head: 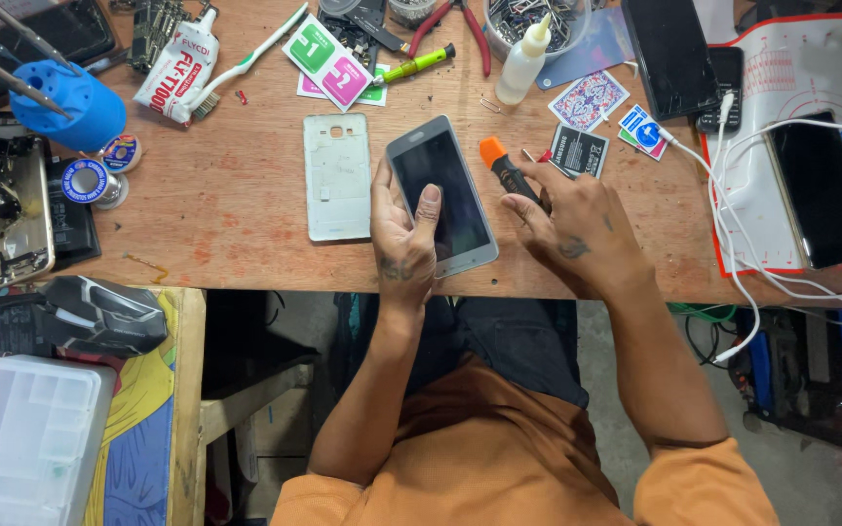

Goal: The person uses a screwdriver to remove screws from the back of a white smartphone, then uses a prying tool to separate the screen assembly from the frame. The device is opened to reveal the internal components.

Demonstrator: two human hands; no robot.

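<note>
My left hand (402, 239) grips a grey smartphone (445, 185) with a dark screen, thumb pressed on the glass, just above the wooden table's (236, 205) front edge. My right hand (577, 229) rests on the table beside it, fingers closed around a small screwdriver (504, 168) with a black shaft and an orange cap. A white phone back cover (337, 176) lies flat to the left of the phone.
A glue tube (179, 70), toothbrush (246, 60), blue tool holder (62, 102) and solder reels (90, 182) sit left. Red pliers (460, 24), a white squeeze bottle (523, 60) and wipe packets (331, 60) lie at the back. Phones and white cables (733, 224) occupy the right mat.
</note>
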